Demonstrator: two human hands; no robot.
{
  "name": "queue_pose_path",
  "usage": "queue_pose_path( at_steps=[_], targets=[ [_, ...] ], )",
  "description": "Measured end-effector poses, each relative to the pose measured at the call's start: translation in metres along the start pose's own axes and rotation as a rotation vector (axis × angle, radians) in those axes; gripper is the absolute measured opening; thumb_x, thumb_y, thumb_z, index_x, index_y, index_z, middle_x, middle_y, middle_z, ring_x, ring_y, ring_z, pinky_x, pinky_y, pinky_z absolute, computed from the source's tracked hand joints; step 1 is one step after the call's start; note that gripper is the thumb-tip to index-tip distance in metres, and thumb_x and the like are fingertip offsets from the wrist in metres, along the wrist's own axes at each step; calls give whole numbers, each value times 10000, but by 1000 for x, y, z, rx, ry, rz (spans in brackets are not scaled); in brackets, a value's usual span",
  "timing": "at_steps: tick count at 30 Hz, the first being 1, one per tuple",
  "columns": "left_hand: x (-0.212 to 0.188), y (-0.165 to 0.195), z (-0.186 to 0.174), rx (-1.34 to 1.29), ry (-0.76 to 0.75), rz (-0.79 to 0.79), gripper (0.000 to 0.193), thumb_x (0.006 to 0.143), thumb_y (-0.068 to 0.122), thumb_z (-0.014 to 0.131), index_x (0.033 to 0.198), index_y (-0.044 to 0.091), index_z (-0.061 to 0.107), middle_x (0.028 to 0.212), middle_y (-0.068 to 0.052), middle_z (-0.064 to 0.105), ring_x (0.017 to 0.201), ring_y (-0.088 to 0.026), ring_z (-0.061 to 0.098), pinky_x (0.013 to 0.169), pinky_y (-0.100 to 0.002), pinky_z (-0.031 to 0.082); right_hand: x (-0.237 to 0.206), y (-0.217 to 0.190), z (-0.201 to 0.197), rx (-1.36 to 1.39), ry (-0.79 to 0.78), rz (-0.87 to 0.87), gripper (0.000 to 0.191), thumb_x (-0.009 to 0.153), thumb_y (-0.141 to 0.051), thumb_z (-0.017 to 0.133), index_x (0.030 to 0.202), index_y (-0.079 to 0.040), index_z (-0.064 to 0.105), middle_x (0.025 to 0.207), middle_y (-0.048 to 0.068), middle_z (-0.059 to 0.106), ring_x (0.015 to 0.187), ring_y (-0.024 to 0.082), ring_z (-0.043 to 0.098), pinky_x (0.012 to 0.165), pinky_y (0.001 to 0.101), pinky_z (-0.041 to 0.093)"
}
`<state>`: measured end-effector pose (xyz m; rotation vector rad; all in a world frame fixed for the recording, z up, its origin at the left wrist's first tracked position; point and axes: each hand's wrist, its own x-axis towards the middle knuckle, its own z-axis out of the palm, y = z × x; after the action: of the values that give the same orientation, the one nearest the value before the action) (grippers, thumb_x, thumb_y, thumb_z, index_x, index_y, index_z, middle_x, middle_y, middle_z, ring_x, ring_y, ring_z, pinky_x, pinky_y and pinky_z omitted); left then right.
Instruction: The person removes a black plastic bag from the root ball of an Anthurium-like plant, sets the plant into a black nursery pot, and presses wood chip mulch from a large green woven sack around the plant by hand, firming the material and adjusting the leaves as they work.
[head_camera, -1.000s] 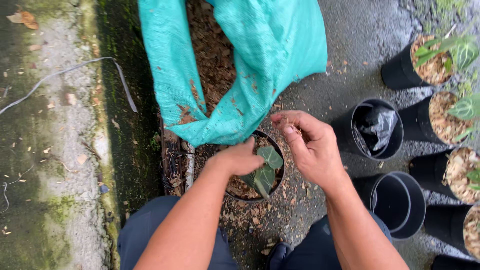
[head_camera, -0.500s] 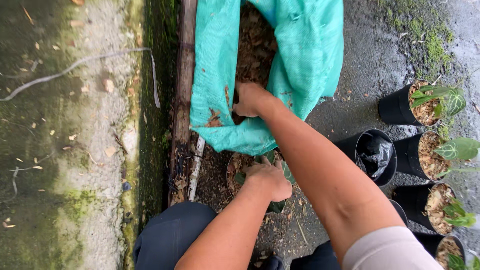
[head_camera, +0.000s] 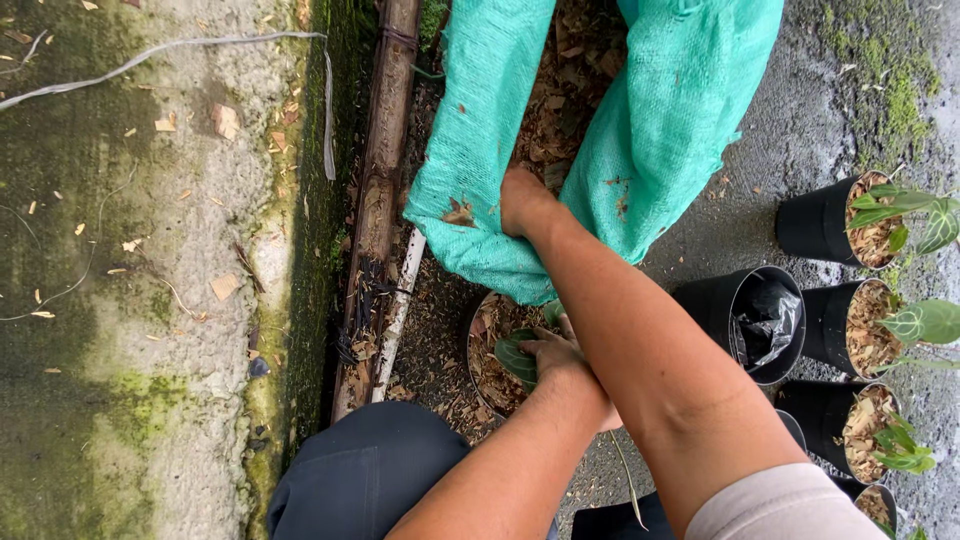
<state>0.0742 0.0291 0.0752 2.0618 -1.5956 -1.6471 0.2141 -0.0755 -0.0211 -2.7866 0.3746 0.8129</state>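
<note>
Two hands at work, both mine. My right hand (head_camera: 522, 200) is pushed into the mouth of the green mesh sack (head_camera: 660, 130), which lies open on the ground at the far side, just beyond the pot I am filling. The fingers are buried among the dry bark chips (head_camera: 560, 100) inside, so I cannot tell whether they are closed round a handful or spread loose. My left hand (head_camera: 552, 352) rests in the black pot (head_camera: 480, 345) near my knees, fingers curled narrow about the base of a small green-leaved plant (head_camera: 518, 358), keeping it upright among the chips already there.

I judge the chips light, dry and crumbly; they will slip between the fingers unless scooped with a cupped palm. The sack is soft and limp, with no stiffness of its own, so its lip sags over the pot's far rim. The plant is tender, and the stem low down looks the safest place to hold, lightly, not by the leaves.

To the right stand more black pots: one empty pot with a crumpled dark bag (head_camera: 760, 318) inside, just beside my right forearm, and farther right several potted plants (head_camera: 880, 225) set in chips. To the left lies a weathered wooden pole (head_camera: 378, 210) beside a mossy concrete edge (head_camera: 150, 300).
</note>
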Motion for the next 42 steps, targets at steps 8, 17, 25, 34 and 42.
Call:
queue_pose_path(
  at_steps=[8, 17, 25, 34, 42],
  targets=[
    [6, 0, 2, -36, 5, -41, 876, 984, 437, 525, 1666, 77, 109, 1682, -369, -10, 1486, -649, 168, 1109, -790, 283, -5, 6, -9, 253, 150, 144, 459, 894, -286, 728, 1292, -66, 667, 1290, 233, 656, 1185, 412, 628, 1015, 457, 496],
    [3, 5, -2, -16, -24, -52, 816, 984, 442, 549, 1624, 26, 260, 1687, -327, 104, 1510, -605, 176, 1118, -772, 312, -21, 20, -64, 1009, 383, 172, 702, 817, -57, 843, 1410, -7, 470, 1283, 194, 647, 1203, 298, 641, 1054, 442, 497],
    [3, 12, 6, 27, 6, -56, 866, 1002, 525, 524, 1629, 2, 235, 1675, -321, 97, 1522, -576, 177, 1128, -768, 318, -127, 9, -110, 1308, 308, -29, 630, 841, 10, 773, 1419, 35, 523, 1261, 177, 720, 1124, 285, 725, 1003, 439, 609],
    [3, 16, 10, 12, -12, -89, 865, 995, 503, 565, 1628, 18, 232, 1685, -351, 30, 1493, -585, 237, 1162, -699, 306, -260, 55, -84, 1645, 356, 19, 782, 766, 123, 709, 1471, -81, 440, 1313, 139, 692, 1203, 279, 695, 1030, 441, 581],
    [8, 15, 17, 30, 22, -66, 833, 966, 482, 633, 1563, -34, 365, 1686, -324, 65, 1526, -482, 251, 1160, -664, 337, -289, 114, -6, 1791, 464, 270, 821, 820, 109, 633, 1579, -90, 391, 1365, 166, 623, 1195, 307, 673, 999, 483, 576]
  ],
)
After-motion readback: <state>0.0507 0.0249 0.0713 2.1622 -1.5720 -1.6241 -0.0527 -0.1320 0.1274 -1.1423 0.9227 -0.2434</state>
